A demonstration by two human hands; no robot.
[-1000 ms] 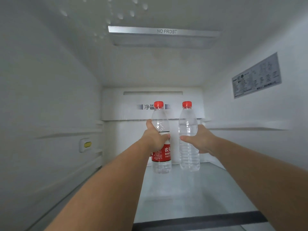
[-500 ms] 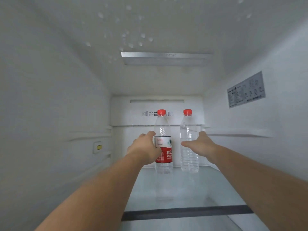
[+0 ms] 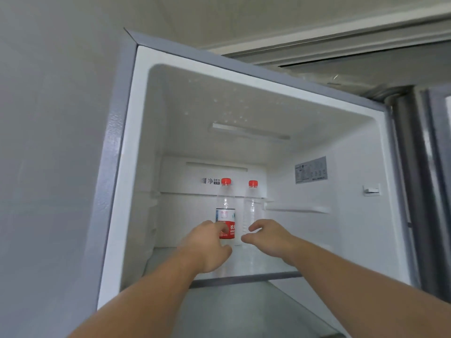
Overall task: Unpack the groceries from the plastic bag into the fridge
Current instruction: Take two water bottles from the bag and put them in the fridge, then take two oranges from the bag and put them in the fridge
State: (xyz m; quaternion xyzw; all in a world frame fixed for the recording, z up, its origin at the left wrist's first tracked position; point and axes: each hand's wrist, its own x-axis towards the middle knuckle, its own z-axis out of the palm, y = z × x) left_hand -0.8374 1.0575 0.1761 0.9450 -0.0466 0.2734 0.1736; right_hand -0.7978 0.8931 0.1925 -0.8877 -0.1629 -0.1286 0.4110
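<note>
Two water bottles stand side by side on the glass shelf (image 3: pixel 263 267) at the back of the fridge (image 3: pixel 136 147). The labelled bottle (image 3: pixel 225 211) has a red and white wrapper; the bare bottle (image 3: pixel 252 211) is clear. Both have red caps. The left hand (image 3: pixel 207 245) is in front of the labelled bottle, fingers loosely bent — holding nothing. The right hand (image 3: pixel 268 237) is by the bare bottle, fingers spread and empty. A sticker (image 3: pixel 310 170) is on the right wall.

A plain grey wall (image 3: pixel 48 118) is being seen at left; a pale ceiling (image 3: pixel 219 18) and metal frame (image 3: pixel 366 42) are being lit evenly.
</note>
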